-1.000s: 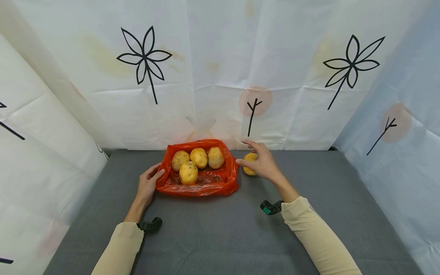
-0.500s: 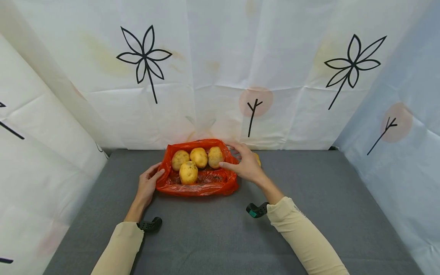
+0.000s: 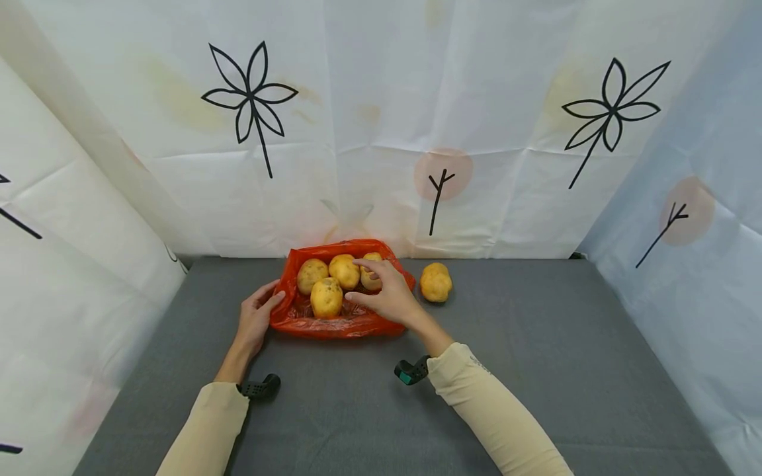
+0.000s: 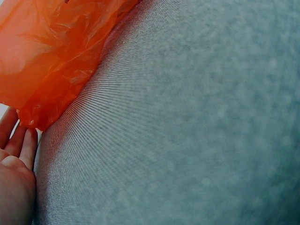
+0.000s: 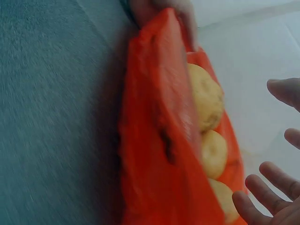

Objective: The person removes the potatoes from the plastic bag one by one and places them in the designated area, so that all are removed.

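A red plastic bag (image 3: 284, 318) lies with its mouth spread wide, several potatoes (image 3: 326, 299) inside it. My left hand (image 3: 254, 318) holds the bag's left rim between thumb and fingers; the left wrist view has its fingers (image 4: 29, 145) against the red film. Over the right part of the bag is my right hand (image 3: 389, 294), thumb and fingers apart and nothing between them. It partly covers the rightmost potato in the bag (image 3: 370, 281). A single knobbly potato (image 3: 436, 283) sits outside, just right of the bag.
The bag and potatoes are on a grey cloth-covered table (image 3: 357, 410), near its back edge. White sheets with plant drawings (image 3: 381, 119) hang behind it and at both sides.
My right hand has moved left from the lone potato to above the bag's contents, leaving that potato in plain sight. The left hand and bag have stayed in place.
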Available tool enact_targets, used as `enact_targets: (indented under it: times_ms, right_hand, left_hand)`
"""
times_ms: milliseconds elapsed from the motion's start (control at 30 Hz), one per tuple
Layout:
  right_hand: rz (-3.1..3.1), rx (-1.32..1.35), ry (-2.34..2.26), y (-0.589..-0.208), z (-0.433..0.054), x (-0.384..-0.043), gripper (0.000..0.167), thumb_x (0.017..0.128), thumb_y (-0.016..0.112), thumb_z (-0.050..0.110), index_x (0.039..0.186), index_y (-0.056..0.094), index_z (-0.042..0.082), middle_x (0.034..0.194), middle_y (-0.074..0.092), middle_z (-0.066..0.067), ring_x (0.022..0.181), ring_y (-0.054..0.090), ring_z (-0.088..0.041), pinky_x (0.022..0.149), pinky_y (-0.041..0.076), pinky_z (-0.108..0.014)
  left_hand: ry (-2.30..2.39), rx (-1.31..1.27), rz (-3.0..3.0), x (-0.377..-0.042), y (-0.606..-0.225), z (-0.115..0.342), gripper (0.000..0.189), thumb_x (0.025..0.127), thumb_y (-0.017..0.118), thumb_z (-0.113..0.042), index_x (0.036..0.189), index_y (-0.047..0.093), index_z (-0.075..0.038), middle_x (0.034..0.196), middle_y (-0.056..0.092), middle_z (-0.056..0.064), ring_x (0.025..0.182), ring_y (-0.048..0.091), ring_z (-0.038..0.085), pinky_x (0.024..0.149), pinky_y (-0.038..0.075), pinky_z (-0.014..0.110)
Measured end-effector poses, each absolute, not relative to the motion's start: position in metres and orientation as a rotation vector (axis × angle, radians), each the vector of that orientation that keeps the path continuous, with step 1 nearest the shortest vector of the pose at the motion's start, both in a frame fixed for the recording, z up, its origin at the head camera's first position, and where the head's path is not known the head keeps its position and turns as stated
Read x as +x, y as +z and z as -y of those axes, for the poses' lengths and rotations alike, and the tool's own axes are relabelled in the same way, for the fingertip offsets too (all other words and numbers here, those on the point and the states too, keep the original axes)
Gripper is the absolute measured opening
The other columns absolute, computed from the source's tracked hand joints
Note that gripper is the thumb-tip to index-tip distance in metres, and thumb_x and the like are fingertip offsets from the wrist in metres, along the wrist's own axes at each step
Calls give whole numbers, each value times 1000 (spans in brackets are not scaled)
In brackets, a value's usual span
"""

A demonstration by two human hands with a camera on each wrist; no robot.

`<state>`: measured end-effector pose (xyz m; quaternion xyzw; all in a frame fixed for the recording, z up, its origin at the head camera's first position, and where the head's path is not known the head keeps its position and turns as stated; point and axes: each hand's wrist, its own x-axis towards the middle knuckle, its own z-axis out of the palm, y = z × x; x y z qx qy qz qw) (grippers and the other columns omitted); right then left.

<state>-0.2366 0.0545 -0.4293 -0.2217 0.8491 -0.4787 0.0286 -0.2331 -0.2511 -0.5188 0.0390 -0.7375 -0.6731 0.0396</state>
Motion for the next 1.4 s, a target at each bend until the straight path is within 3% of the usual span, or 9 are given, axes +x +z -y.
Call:
enact_targets:
  times_ms: [200, 567, 1033, 1400]
  right_hand:
    - [-2590, -685, -1442, -440, -37, -235, 70, 90, 79, 32, 151, 50, 16, 144, 47, -21, 123, 52, -40, 97, 47, -52]
    - [-2575, -704, -1397, -458, -13, -237, 71, 90, 79, 33, 152, 48, 17, 151, 46, -9, 125, 51, -36, 101, 45, -50]
    - [-2641, -680, -1281, -472, 1, -235, 74, 90, 79, 36, 155, 44, 26, 135, 46, -16, 111, 49, -26, 94, 47, -45]
    - [-2663, -676, -1297, -479, 3, -234, 74, 90, 80, 33, 154, 44, 28, 131, 46, -14, 107, 48, -23, 89, 48, -41]
  left_hand:
    - [-2054, 106, 2257, -231, -517, 250, 50, 104, 61, -26, 147, 52, -3, 139, 53, 11, 112, 55, 5, 87, 48, 14]
    - [-2035, 89, 2273, -230, -519, 250, 51, 104, 60, -29, 148, 51, -4, 143, 51, 14, 113, 54, 5, 88, 48, 14]
    - [-2018, 69, 2242, -231, -519, 249, 51, 103, 63, -29, 145, 53, -1, 131, 58, 2, 111, 56, 7, 85, 50, 15]
    - [-2042, 103, 2267, -231, -518, 249, 49, 104, 60, -25, 148, 51, -3, 143, 51, 16, 113, 54, 3, 88, 47, 13]
